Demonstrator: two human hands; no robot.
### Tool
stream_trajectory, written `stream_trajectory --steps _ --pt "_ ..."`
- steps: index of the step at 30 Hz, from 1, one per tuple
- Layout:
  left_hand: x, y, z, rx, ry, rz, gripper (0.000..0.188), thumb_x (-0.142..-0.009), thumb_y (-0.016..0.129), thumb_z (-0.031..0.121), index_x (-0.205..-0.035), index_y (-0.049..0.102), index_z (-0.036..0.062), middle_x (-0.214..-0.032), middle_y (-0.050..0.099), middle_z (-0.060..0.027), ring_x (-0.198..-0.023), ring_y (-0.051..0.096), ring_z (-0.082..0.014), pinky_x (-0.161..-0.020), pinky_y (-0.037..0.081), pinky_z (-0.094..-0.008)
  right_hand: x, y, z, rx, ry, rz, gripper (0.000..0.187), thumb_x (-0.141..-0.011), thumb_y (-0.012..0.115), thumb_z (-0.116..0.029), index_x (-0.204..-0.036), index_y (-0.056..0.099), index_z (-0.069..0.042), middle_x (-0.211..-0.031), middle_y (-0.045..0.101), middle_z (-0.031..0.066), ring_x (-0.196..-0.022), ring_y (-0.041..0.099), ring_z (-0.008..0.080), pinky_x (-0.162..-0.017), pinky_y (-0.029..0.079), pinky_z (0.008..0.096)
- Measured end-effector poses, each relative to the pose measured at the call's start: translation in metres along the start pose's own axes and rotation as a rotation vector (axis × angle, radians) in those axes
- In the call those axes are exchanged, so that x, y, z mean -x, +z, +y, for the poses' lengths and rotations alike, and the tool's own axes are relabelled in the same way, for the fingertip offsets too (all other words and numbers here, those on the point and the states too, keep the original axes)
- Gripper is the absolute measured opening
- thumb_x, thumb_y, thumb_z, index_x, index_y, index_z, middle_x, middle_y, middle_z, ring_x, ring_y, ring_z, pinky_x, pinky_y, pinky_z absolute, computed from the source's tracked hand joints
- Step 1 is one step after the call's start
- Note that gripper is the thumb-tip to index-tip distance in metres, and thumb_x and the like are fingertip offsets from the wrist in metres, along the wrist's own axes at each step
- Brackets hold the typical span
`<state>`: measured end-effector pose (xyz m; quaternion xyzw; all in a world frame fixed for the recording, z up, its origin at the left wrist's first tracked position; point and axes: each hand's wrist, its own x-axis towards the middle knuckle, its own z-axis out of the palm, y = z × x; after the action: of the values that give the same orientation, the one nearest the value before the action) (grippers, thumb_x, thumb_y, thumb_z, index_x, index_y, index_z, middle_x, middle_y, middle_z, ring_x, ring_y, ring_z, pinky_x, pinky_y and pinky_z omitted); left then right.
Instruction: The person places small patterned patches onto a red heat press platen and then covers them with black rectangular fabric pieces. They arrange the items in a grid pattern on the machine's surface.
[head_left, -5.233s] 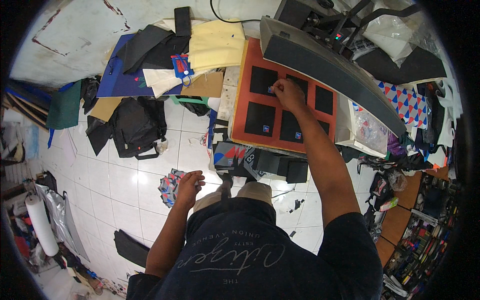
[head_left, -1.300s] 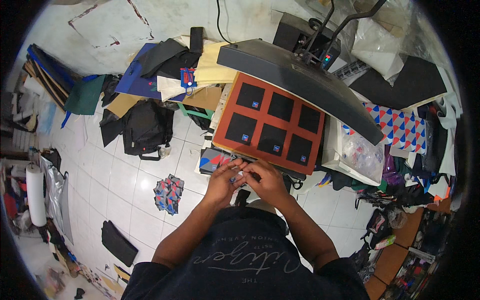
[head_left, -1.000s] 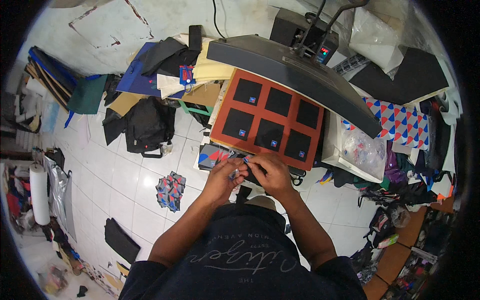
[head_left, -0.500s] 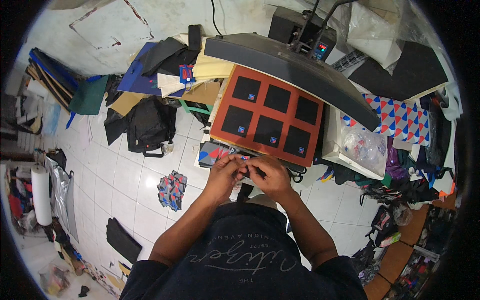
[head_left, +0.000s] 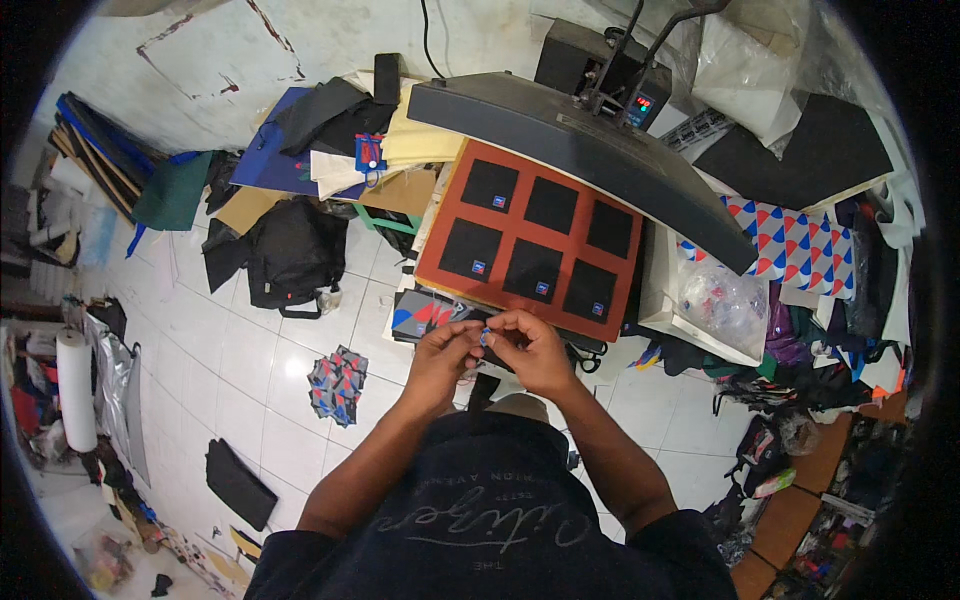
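Note:
My left hand and my right hand meet in front of my chest, fingertips pinched together on a small blue label. Just beyond them lies the red lower plate of a heat press with six black fabric squares on it, several carrying a small blue label. The grey upper plate is swung open above and to the right.
A pile of patterned patches lies on the white tiled floor to my left. A black bag, stacked fabric and cardboard sit behind. A clear bag in a white tray and patterned cloth are right.
My right hand left the press plate and my left hand left the floor pile; both came together before my chest. In the last second they barely moved.

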<state>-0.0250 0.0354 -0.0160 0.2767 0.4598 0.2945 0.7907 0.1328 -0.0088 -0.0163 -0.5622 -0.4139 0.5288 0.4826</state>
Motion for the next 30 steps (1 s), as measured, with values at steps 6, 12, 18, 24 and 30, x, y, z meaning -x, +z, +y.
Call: stream_trajectory --steps 6,12,18,24,30 --pt "-0.007 -0.005 -0.011 0.030 0.029 -0.028 0.017 -0.090 0.060 0.010 -0.104 0.060 0.0010 -0.086 0.062 -0.0024 -0.074 0.056 -0.0066 -0.064 0.045 -0.0189 0.002 0.013 0.003 -0.070 0.046 0.126 0.021 -0.090 0.063 -0.008 -0.110 0.061 -0.002 -0.092 0.062 0.0015 -0.084 0.056 0.0076 -0.075 0.045 0.0228" --pt "-0.015 -0.002 -0.004 0.007 0.072 -0.019 0.015 -0.090 0.060 0.009 -0.103 0.060 0.0007 -0.086 0.062 -0.0027 -0.074 0.056 -0.0078 -0.064 0.045 -0.0203 -0.007 -0.002 -0.002 0.078 -0.045 0.122 0.021 -0.090 0.063 -0.012 -0.108 0.062 -0.001 -0.093 0.063 0.0033 -0.084 0.057 0.0091 -0.074 0.045 0.0239" --pt "-0.019 0.001 -0.002 -0.090 0.046 0.018 0.014 -0.090 0.060 0.009 -0.102 0.062 0.0014 -0.084 0.061 -0.0020 -0.071 0.055 -0.0075 -0.062 0.044 -0.0202 -0.019 -0.020 -0.017 0.354 -0.090 0.017 0.018 -0.088 0.063 -0.015 -0.102 0.063 -0.003 -0.091 0.064 0.0080 -0.083 0.062 0.0170 -0.072 0.048 0.0289" --pt "-0.023 -0.006 -0.005 -0.160 0.076 -0.009 0.016 -0.091 0.055 0.009 -0.104 0.059 0.0010 -0.086 0.060 -0.0030 -0.074 0.056 -0.0100 -0.065 0.044 -0.0226 -0.022 -0.019 -0.014 0.381 -0.096 -0.040 0.015 -0.089 0.061 -0.014 -0.097 0.062 -0.001 -0.089 0.063 0.0080 -0.082 0.061 0.0161 -0.069 0.047 0.0278" --pt "-0.024 -0.009 -0.005 -0.167 0.050 0.013 0.018 -0.091 0.054 0.011 -0.105 0.059 0.0015 -0.085 0.060 -0.0031 -0.074 0.055 -0.0109 -0.066 0.044 -0.0231 -0.025 -0.017 -0.015 0.403 0.011 -0.083 0.014 -0.089 0.061 -0.015 -0.092 0.061 -0.002 -0.087 0.063 0.0066 -0.080 0.061 0.0155 -0.071 0.047 0.0285"
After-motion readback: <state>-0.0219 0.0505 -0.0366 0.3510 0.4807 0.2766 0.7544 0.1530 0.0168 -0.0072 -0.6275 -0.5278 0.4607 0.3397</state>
